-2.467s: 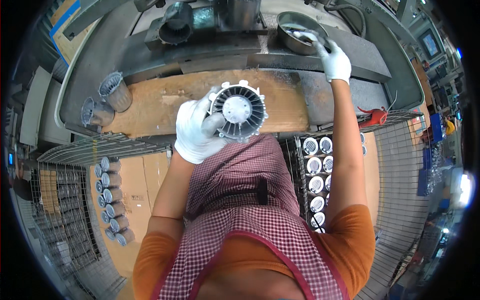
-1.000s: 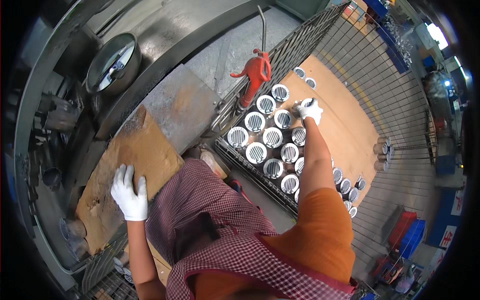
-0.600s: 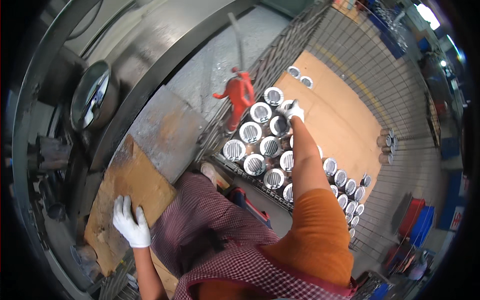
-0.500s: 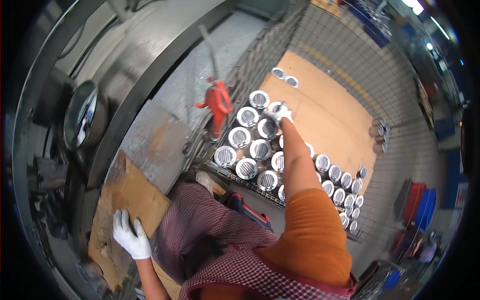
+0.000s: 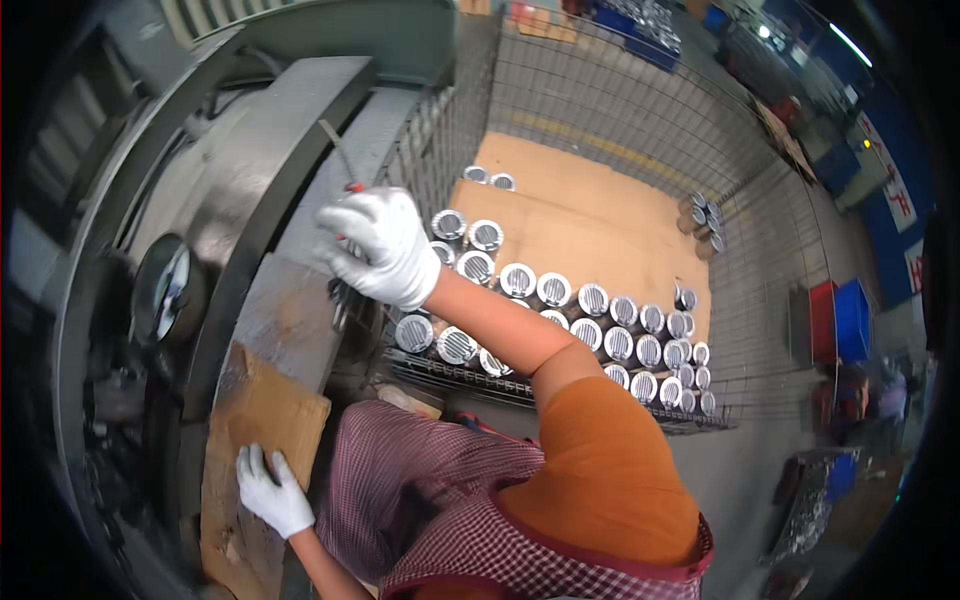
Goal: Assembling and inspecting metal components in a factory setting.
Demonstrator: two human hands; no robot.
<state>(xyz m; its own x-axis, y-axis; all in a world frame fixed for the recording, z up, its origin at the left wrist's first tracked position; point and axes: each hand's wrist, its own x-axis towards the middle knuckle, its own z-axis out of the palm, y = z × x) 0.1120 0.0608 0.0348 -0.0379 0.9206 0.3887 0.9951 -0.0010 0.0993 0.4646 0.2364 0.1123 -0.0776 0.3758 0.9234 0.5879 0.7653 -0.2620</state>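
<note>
My right hand [image 5: 385, 250], in a white glove, is raised at centre left with its fingers bent and apart, somewhat blurred. It covers most of a red air gun [image 5: 353, 188], whose thin metal nozzle shows above the knuckles; no firm grip on it can be seen. My left hand [image 5: 273, 492], gloved too, lies with fingers spread on a stained brown board [image 5: 265, 410]. Right of my right hand, several round metal parts with slotted silver tops [image 5: 517, 280] stand upright in rows inside a wire cage.
Cardboard [image 5: 590, 215] lines the wire cage [image 5: 640, 120]. A few more metal parts [image 5: 706, 215] stand by its far right side. At left are a metal machine bed [image 5: 225, 200] and a round metal bowl [image 5: 165, 290]. Blue and red bins [image 5: 853, 320] are beyond the cage.
My right hand has left the metal parts in the cage and come back left, over the red air gun. My left hand stays on the board. The whole view has shifted.
</note>
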